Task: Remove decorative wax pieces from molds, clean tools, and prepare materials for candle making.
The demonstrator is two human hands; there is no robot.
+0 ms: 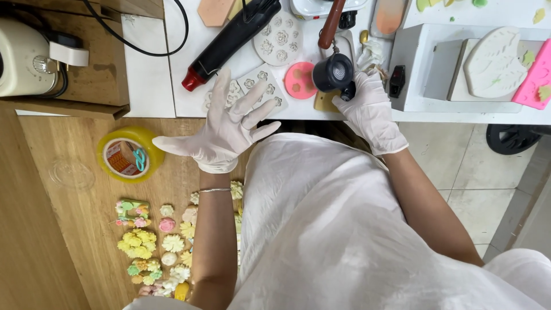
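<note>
Tape roll [127, 154]: yellow, flat on the wooden floor, far left.
Small flowers [152, 247]: pastel, laid out in a cluster on the floor below the tape roll.
Left hand [225, 129]: white glove, fingers [244, 106] spread wide, holding nothing, hovering over the worktop [149, 74] edge.
Flower moulds [252, 86]: pale, flat on the worktop, just beyond the left hand.
Heat gun [229, 40]: black with red nozzle, lying on the worktop.
Pink mould [299, 80]: round, beside the small pot.
Small pot [333, 72]: dark, round, brown handle, above the worktop.
Right hand [367, 112]: white glove, fingers closed against the small pot's side.
</note>
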